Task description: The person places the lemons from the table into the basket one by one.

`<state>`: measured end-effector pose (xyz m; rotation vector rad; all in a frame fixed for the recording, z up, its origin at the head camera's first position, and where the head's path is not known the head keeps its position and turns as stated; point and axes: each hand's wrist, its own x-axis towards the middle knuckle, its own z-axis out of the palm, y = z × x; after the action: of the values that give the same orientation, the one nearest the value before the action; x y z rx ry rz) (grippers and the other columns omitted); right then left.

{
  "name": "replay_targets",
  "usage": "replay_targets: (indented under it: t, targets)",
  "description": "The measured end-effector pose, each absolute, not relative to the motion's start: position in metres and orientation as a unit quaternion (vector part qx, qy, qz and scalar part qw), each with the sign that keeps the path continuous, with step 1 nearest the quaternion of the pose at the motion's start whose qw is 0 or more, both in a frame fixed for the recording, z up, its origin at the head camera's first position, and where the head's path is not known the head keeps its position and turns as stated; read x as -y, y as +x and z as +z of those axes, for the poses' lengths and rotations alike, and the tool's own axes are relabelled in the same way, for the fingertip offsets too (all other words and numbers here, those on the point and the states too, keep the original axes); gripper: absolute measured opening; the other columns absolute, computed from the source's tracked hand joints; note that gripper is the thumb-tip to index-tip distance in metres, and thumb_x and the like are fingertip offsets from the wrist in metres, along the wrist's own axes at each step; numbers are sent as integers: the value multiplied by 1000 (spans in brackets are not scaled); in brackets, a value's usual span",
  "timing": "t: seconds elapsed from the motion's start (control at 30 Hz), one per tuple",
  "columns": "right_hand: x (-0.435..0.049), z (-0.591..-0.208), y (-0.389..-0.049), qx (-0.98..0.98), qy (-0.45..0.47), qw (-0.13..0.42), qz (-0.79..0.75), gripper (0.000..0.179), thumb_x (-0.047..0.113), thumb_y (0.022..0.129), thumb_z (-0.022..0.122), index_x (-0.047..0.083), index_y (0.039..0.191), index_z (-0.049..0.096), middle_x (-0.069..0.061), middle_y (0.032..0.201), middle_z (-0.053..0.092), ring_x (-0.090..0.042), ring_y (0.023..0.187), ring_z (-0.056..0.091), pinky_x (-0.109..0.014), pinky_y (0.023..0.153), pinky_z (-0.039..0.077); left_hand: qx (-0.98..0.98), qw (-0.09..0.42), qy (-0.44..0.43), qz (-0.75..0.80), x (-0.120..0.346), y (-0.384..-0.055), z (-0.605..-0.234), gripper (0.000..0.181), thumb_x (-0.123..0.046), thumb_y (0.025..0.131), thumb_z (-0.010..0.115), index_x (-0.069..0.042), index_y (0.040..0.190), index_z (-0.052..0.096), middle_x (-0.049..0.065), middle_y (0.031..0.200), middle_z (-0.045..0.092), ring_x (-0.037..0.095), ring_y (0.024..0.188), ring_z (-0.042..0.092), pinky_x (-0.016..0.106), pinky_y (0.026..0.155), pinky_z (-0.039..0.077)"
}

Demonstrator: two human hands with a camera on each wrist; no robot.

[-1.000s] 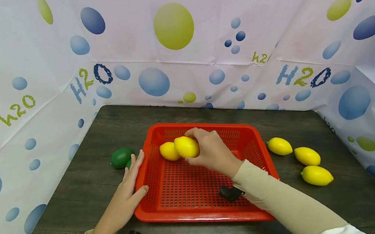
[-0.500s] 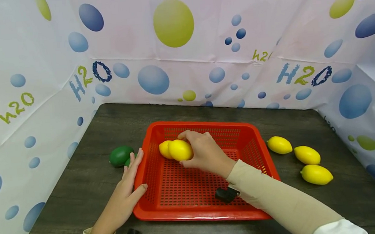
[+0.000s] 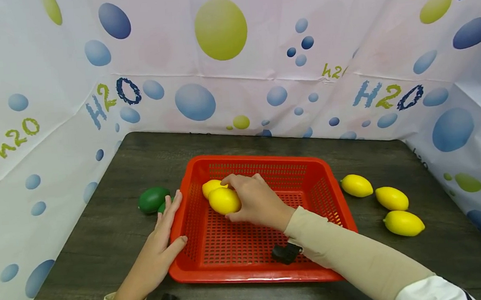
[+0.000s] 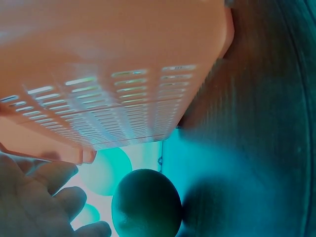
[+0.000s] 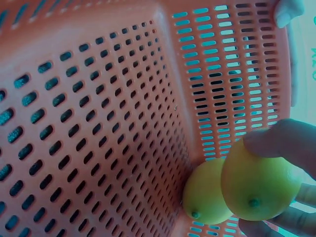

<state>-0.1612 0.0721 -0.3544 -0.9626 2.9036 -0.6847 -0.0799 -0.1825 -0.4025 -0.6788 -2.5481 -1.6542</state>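
Observation:
A red perforated plastic basket [image 3: 250,278] stands on the dark table. My right hand [image 3: 259,202] reaches inside and grips a yellow lemon [image 3: 224,201] between thumb and fingers. A second lemon [image 3: 211,187] lies behind it at the basket's far left; in the right wrist view the gripped lemon [image 5: 259,185] overlaps that other lemon [image 5: 205,192]. My left hand [image 3: 157,250] rests along the basket's left rim with its fingers stretched out. Beyond those fingers sits a dark green fruit [image 3: 153,200], lime-like in shape, with another green one mostly hidden by the hand.
Right of the basket lie three lemons: one near the rim [image 3: 356,185], a middle one [image 3: 392,199] and a front one [image 3: 404,223]. A white sheet [image 3: 244,88] printed with coloured dots encloses the table [image 3: 160,151] at the back and sides.
My right hand has moved left and slightly down inside the basket with the gripped lemon, which now sits in front of the other lemon. My left hand has stayed on the rim.

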Motion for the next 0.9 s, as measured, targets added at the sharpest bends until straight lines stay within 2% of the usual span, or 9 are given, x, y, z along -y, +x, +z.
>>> replay_targets:
  t: [0.3,0.9]
  targets:
    - [-68,-356,-160,-923,-322,5,-209,67,28,77,92,7,132,59,-5,124,70,-15,109,65,-37,82,35,815,22,-225,-534,182,-80,-405,83,2,99,55,-20,168,12,7,172,10,43,156,-6,72,117,-9]
    - [-58,-364,-160,-923,-342,13,-176,61,31,79,90,9,127,60,-5,121,71,-15,104,66,-36,81,38,814,22,-225,-535,183,-80,-403,84,2,99,55,-20,168,12,7,172,9,43,156,-7,72,117,-9]
